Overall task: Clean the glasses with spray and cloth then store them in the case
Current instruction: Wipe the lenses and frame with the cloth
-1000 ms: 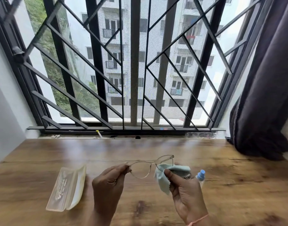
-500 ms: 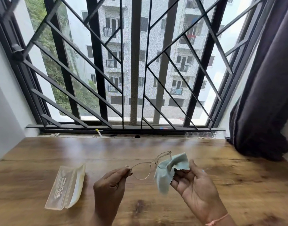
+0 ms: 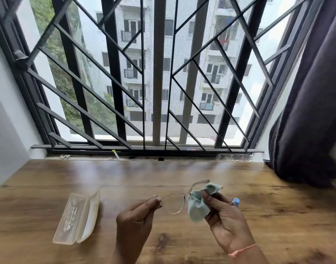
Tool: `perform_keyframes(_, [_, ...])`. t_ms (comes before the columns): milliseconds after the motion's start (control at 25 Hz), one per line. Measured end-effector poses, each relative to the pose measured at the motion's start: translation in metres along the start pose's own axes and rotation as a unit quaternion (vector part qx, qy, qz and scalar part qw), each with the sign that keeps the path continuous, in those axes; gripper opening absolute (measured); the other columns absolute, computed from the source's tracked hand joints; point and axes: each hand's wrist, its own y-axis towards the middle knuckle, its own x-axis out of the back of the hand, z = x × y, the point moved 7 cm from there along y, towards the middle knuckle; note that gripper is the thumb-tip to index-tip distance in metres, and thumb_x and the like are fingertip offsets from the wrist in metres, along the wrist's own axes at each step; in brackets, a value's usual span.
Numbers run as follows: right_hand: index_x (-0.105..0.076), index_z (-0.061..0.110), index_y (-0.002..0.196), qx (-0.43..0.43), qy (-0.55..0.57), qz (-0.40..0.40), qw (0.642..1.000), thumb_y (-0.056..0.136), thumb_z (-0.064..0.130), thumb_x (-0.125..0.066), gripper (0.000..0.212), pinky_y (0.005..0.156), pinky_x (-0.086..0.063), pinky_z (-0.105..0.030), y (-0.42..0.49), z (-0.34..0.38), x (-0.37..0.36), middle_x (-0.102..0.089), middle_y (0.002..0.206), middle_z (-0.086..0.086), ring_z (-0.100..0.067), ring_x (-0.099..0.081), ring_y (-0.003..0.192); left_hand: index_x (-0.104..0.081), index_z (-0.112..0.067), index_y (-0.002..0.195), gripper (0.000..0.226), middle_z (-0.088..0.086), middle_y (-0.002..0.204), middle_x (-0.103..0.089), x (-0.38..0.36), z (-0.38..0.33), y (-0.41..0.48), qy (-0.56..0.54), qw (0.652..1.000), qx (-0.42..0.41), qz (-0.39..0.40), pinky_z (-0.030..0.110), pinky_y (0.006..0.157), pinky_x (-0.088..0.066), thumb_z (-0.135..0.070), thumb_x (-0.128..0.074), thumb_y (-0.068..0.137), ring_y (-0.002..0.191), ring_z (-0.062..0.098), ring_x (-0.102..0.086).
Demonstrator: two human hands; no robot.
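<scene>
Above the brown wooden table point(image 3: 258, 197), beside the open clear plastic case point(image 3: 78, 218), the left hand point(image 3: 134, 223) pinches the thin gold-rimmed glasses point(image 3: 179, 201) by their outer end; the right hand point(image 3: 226, 220) presses a pale green cloth point(image 3: 198, 206) around one lens, half hiding a blue-capped spray bottle point(image 3: 236, 201)

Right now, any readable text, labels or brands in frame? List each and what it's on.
Nothing can be read in this view.
Case: a printed logo and a line of text run along the clear lid, too blurred to read.
Spray bottle: only the blue cap shows behind the right hand; no label visible.
Cloth, glasses, left hand: no print visible.
</scene>
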Motion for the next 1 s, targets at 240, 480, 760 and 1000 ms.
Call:
perform_keyframes(240, [-0.069, -0.002, 0.068, 0.003, -0.080, 0.017, 0.997, 0.022, 0.004, -0.086, 0.049, 0.048, -0.055, -0.027, -0.001, 0.001, 0.002, -0.067, 0.062, -0.014, -0.023, -0.067, 0.056, -0.076, -0.005, 0.076, 0.015, -0.001, 0.082, -0.072, -0.005, 0.000, -0.004, 0.005, 1.000, -0.028, 0.013, 0.013, 0.074, -0.052, -0.015, -0.066, 0.073, 0.081, -0.001, -0.068])
perform_keyframes(480, [-0.068, -0.002, 0.070, 0.000, -0.101, 0.050, 0.994, 0.042, 0.001, -0.083, 0.032, 0.050, -0.055, -0.026, -0.009, 0.008, 0.004, -0.067, 0.066, -0.014, -0.019, -0.066, 0.058, -0.074, -0.013, 0.080, 0.011, -0.003, 0.082, -0.073, -0.004, 0.004, -0.007, -0.020, 1.000, -0.006, 0.006, 0.013, 0.075, -0.052, -0.017, -0.067, 0.072, 0.078, 0.000, -0.068])
perform_keyframes(760, [-0.059, -0.017, 0.102, -0.108, -0.074, 0.208, 0.969, 0.053, -0.013, -0.060, 0.050, 0.076, -0.057, -0.044, -0.027, 0.028, -0.005, -0.056, 0.112, -0.041, -0.046, -0.061, 0.100, -0.072, -0.015, 0.084, 0.016, -0.008, 0.085, -0.072, -0.002, 0.003, -0.006, -0.018, 1.000, 0.016, -0.004, 0.011, 0.074, -0.051, -0.012, -0.073, 0.068, 0.076, -0.002, -0.068])
perform_keyframes(1000, [-0.029, -0.021, 0.127, -0.132, -0.007, 0.173, 0.976, 0.061, -0.020, -0.022, 0.066, 0.111, -0.026, -0.051, -0.014, 0.022, 0.014, -0.031, 0.135, -0.042, -0.051, -0.020, 0.134, -0.075, -0.013, 0.081, 0.019, -0.008, 0.083, -0.072, -0.002, -0.002, -0.004, -0.008, 1.000, 0.020, -0.006, 0.011, 0.072, -0.052, -0.006, -0.074, 0.064, 0.075, -0.003, -0.068])
